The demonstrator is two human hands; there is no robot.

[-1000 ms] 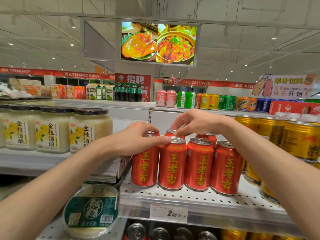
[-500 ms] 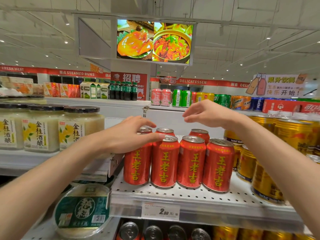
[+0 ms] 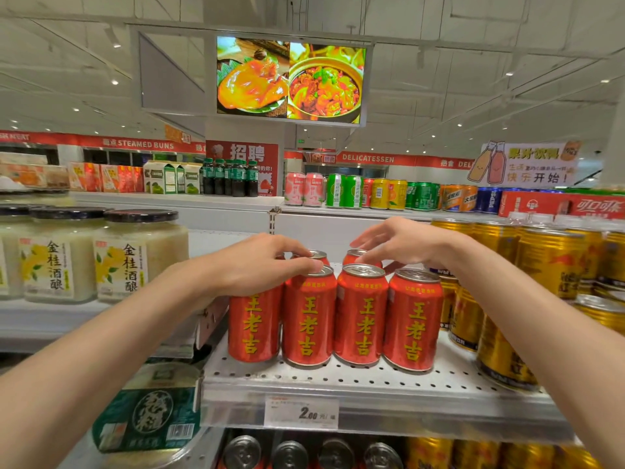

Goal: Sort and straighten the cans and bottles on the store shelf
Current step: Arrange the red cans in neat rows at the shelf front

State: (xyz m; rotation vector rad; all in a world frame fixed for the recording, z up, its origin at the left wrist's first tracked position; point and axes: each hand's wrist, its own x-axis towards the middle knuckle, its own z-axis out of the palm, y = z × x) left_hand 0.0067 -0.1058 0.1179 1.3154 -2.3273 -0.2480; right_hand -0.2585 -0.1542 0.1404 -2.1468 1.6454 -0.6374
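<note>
Several red cans with yellow characters stand in a front row on the perforated white shelf (image 3: pixel 372 380). My left hand (image 3: pixel 263 265) lies curled over the top of the leftmost red can (image 3: pixel 253 326), and its thumb touches the rim of the second can (image 3: pixel 307 319). Behind the row, two more red can tops show. My right hand (image 3: pixel 402 245) hovers with spread fingers, their tips at the top of the rear right can (image 3: pixel 355 257). The rear left can (image 3: pixel 318 254) peeks out past my left fingertips.
Gold cans (image 3: pixel 548 262) crowd the shelf right of the red ones. Glass jars with black lids (image 3: pixel 138 255) stand on the left shelf. A green-lidded tub (image 3: pixel 148 411) sits lower left. A price tag (image 3: pixel 301 412) hangs on the shelf edge, with more can tops (image 3: pixel 291 453) below.
My right hand left the rear left can, lifted with its fingers spread, then came down onto the rear right can. My left hand stayed on the leftmost can.
</note>
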